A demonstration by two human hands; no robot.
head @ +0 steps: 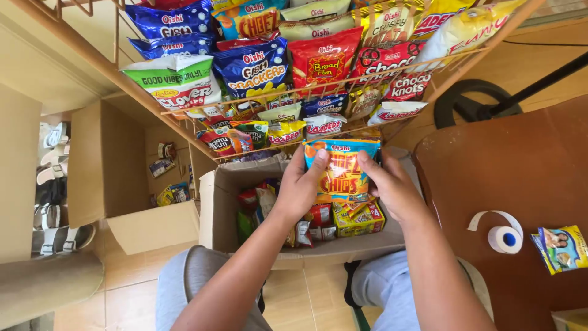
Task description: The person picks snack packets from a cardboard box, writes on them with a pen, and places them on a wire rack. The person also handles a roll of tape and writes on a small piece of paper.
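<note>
While your left hand [298, 187] and right hand [394, 187] hold the snack bag [342, 171] upright, fingers grasping its side edges, long axis vertical, front toward you, above the open cardboard box [211, 214] holding small snack packets [358, 219]

Left hand [298, 187], right hand [392, 187] raised, fingers curled, gripping.

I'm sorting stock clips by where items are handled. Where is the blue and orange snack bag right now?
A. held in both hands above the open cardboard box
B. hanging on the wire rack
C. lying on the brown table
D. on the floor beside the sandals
A: the left hand and right hand pinch the snack bag by its sides, over the open cardboard box of snacks.
</note>
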